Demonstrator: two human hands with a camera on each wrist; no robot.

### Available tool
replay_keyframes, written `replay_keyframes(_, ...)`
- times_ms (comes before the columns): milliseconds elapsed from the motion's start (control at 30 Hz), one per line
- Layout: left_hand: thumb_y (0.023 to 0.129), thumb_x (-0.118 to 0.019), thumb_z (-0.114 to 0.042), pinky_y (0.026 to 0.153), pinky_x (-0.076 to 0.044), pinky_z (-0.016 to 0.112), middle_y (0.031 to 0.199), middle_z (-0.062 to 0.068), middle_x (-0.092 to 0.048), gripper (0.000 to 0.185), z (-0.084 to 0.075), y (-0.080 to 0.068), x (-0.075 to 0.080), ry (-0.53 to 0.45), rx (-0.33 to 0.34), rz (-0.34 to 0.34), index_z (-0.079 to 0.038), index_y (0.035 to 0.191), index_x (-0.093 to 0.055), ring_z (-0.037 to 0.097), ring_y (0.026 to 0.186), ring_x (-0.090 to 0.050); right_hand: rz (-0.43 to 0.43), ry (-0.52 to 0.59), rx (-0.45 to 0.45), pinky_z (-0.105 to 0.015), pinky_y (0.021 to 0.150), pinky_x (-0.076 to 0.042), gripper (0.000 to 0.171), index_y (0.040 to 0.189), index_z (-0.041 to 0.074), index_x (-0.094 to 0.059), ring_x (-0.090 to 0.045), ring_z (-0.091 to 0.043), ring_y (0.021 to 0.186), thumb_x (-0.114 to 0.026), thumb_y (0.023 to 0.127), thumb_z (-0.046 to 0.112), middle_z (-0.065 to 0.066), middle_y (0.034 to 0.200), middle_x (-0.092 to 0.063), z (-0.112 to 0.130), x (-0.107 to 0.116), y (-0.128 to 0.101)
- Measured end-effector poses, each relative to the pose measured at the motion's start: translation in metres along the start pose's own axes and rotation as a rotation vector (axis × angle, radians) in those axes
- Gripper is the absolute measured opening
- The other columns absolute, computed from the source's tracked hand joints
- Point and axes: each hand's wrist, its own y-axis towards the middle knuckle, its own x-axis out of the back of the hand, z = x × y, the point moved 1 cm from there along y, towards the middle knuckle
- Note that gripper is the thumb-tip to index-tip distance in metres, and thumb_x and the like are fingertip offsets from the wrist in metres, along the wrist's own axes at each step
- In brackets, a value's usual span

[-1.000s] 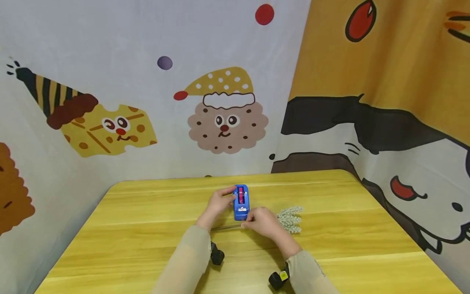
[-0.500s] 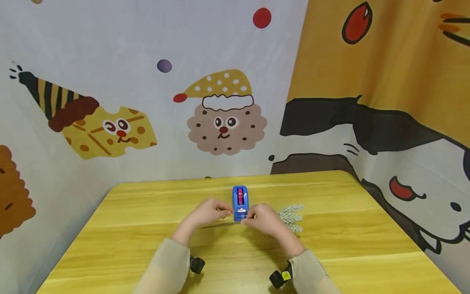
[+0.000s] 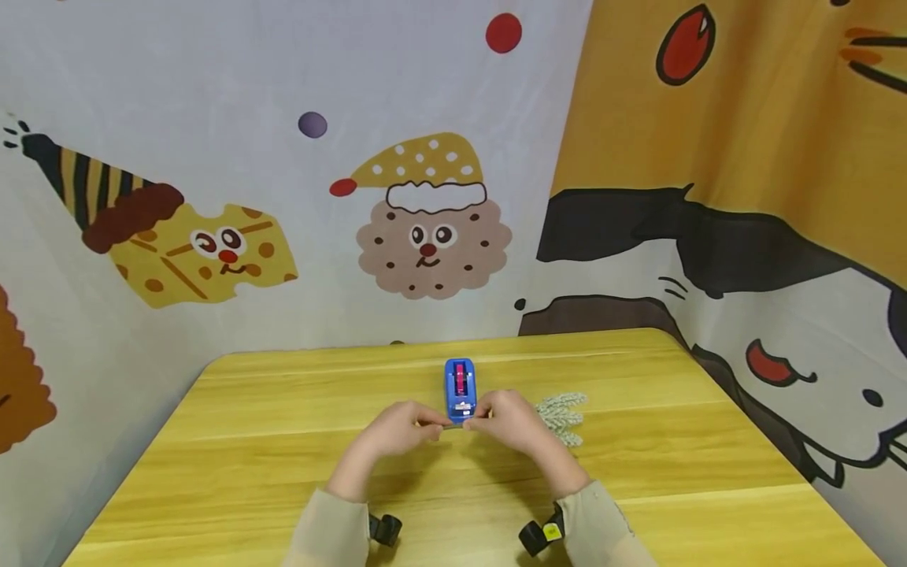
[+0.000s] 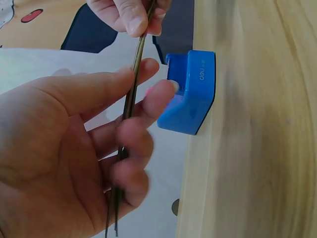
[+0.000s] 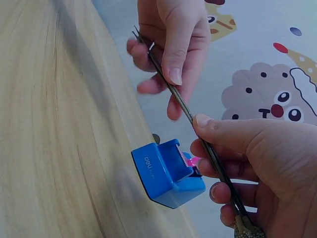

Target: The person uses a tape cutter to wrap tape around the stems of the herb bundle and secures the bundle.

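A bundle of pale green artificial sprigs point(image 3: 562, 417) has thin dark stems that run left, in front of the tape dispenser. My right hand point(image 3: 512, 423) pinches the stems point(image 5: 173, 94) between thumb and fingers, with the sprig heads beyond it to the right. My left hand point(image 3: 399, 428) has its thumb and bent fingers about the stems point(image 4: 130, 99) closer to their bare ends. The blue tape dispenser point(image 3: 460, 391), with a pink core, stands on the table just beyond both hands. In the left wrist view, the dispenser's toothed cutter point(image 4: 169, 67) shows behind the left fingers.
The wood-grain table point(image 3: 248, 441) reaches back to a cartoon-printed cloth wall point(image 3: 269, 323). A black wrist camera point(image 3: 386, 530) hangs at the left cuff, and another wrist camera point(image 3: 540, 537) at the right cuff.
My left hand has left the dispenser's left side, come down toward me, then moved right to the stems close to the right hand. The right hand stays nearly in place, holding the stems.
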Motion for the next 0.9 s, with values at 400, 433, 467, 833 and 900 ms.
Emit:
replay_keyframes(400, 0.096, -0.058, -0.009, 0.043, -0.028, 0.021, 0.082, 0.008, -0.067, 0.026, 0.0013, -0.0028, 0.0, -0.037, -0.047, 0.018, -0.015, 0.117, -0.072, 0.007, 0.046, -0.03, 0.029, 0.055, 0.018, -0.024, 0.053, -0.043, 0.008, 0.078, 0.012, -0.072, -0.05, -0.011, 0.062, -0.074, 0.086, 0.016, 0.008, 0.073, -0.062, -0.0031, 0.0039, -0.0008)
replay_keyframes(433, 0.096, -0.057, -0.008, 0.043, -0.028, 0.021, 0.082, 0.007, -0.067, 0.026, 0.002, -0.0026, 0.0, -0.037, -0.045, 0.016, -0.015, 0.117, -0.072, 0.007, 0.046, -0.03, 0.033, 0.064, 0.021, -0.025, 0.054, -0.044, 0.007, 0.08, 0.011, -0.072, -0.051, -0.013, 0.064, -0.074, 0.086, 0.014, 0.007, 0.074, -0.062, -0.0033, 0.004, -0.0005)
replay_keyframes(467, 0.096, -0.057, -0.009, 0.043, -0.028, 0.021, 0.082, 0.007, -0.067, 0.026, 0.0025, -0.0025, 0.0002, -0.034, -0.046, 0.012, -0.014, 0.117, -0.072, 0.007, 0.046, -0.03, 0.036, 0.071, 0.02, -0.025, 0.055, -0.045, 0.006, 0.081, 0.011, -0.071, -0.052, -0.013, 0.065, -0.074, 0.086, 0.013, 0.007, 0.074, -0.062, -0.0035, 0.004, -0.0002)
replay_keyframes(833, 0.098, -0.054, -0.008, 0.044, -0.029, 0.021, 0.082, 0.01, -0.067, 0.026, 0.006, -0.0041, 0.0051, -0.053, -0.051, -0.01, -0.01, 0.119, -0.07, 0.009, 0.048, -0.032, 0.045, 0.081, 0.111, -0.027, 0.056, -0.045, 0.014, 0.087, 0.013, -0.061, -0.051, -0.014, 0.066, -0.072, 0.086, 0.005, 0.006, 0.079, -0.057, -0.0002, 0.0046, 0.001)
replay_keyframes(900, 0.098, -0.054, -0.008, 0.044, -0.028, 0.021, 0.082, 0.01, -0.067, 0.026, 0.007, -0.0041, 0.0053, -0.055, -0.049, -0.012, -0.01, 0.119, -0.071, 0.009, 0.048, -0.031, 0.062, 0.086, 0.109, -0.026, 0.054, -0.044, 0.01, 0.09, 0.015, -0.066, -0.051, -0.014, 0.064, -0.07, 0.088, 0.006, 0.006, 0.078, -0.058, 0.0004, 0.0044, 0.0015)
